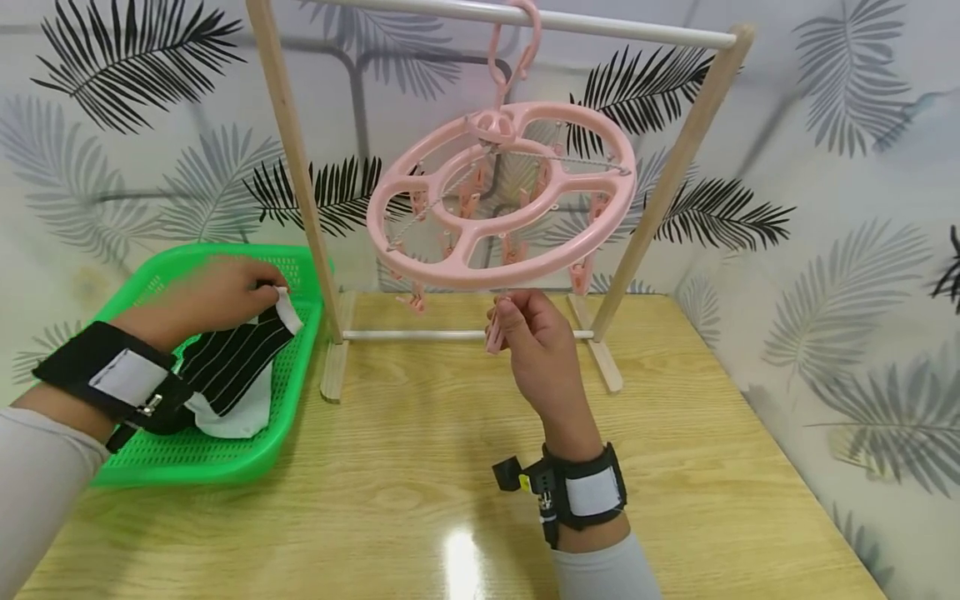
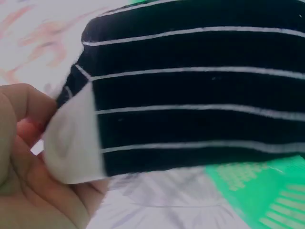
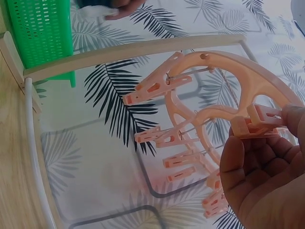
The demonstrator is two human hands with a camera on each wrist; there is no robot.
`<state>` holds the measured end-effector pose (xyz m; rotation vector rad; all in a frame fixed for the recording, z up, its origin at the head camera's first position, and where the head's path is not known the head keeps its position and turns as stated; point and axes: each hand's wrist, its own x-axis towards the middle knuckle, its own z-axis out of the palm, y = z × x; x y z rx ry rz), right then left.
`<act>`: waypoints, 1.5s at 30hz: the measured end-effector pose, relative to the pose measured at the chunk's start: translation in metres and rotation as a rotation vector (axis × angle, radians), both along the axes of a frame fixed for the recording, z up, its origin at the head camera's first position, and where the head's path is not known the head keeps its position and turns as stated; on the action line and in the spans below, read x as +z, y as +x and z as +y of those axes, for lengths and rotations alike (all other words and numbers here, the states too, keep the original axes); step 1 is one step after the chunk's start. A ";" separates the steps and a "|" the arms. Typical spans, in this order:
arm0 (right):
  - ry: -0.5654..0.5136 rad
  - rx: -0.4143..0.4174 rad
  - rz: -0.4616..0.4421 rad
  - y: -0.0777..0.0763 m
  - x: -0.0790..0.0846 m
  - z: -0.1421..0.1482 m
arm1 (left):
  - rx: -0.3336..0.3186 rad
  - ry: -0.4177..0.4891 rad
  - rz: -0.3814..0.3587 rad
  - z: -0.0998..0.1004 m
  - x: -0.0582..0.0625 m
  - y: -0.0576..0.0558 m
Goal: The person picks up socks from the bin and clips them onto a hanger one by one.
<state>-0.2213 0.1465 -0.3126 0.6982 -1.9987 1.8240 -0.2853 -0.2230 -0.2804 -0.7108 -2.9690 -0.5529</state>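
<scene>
My left hand [image 1: 213, 296] pinches a black sock with thin white stripes [image 1: 236, 362] by its white end, lifting it over the green basket [image 1: 187, 472]. The left wrist view shows the sock [image 2: 200, 90] stretched out sideways from the fingers. My right hand [image 1: 546, 354] pinches a pink clothespin [image 1: 496, 327] that dangles below the front rim of the round pink drying hanger [image 1: 487, 276]. In the right wrist view, thumb and fingers grip this clothespin [image 3: 259, 125]; whether its jaws are parted is hard to tell.
The hanger hooks over a white rail [image 1: 637, 25] between wooden posts [image 1: 675, 183], standing on a wood-grain table [image 1: 405, 467]. Several other clothespins [image 1: 581, 275] hang around the ring. White cloth [image 1: 238, 412] lies in the basket. A leaf-patterned backdrop is behind.
</scene>
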 end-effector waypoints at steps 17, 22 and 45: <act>0.005 -0.015 -0.021 -0.001 -0.002 0.003 | -0.041 0.228 0.141 0.074 0.060 0.078; 0.026 -0.029 -0.006 0.000 -0.002 0.003 | -0.064 0.372 0.056 0.088 0.045 0.093; -0.040 -0.031 0.078 0.004 0.002 -0.003 | -0.061 0.715 -0.018 0.159 -0.036 0.084</act>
